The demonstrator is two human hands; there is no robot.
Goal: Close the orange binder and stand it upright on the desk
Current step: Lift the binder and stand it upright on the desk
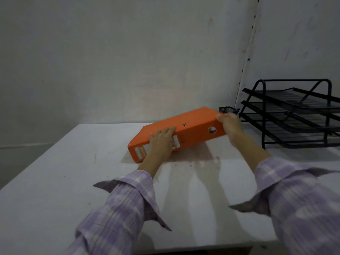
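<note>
Two sleeves of lilac plaid cloth, the left sleeve [117, 205] and the right sleeve [301, 199], are seen nearest the camera, with unbuttoned cuffs flared outward above the near edge of the table [55, 181]. Both forearms are extended toward the far edge.

The binder [185, 127] is shut and is located near the far edge of the table, right of centre. It is tilted: its left end is in contact with the table surface, while its right end is raised clear of it. The spine is turned toward the camera. A round finger hole [212, 129] is visible near the raised end of the spine, and a white label [140, 152] near the lower end.

The left hand [161, 142] is laid flat against the spine, fingers spread and extended; nothing is enclosed by it. The right hand [229, 124] is closed over the raised right end of the binder, with the thumb on the upper cover. This hand is blurred, so the position of the other fingers cannot be determined.

A black wire tray rack [294, 115] with three tiers is placed at the far right corner of the table, near the raised end of the binder. A small black mesh item [226, 109] is located between the rack and the binder; it cannot be identified.
</note>
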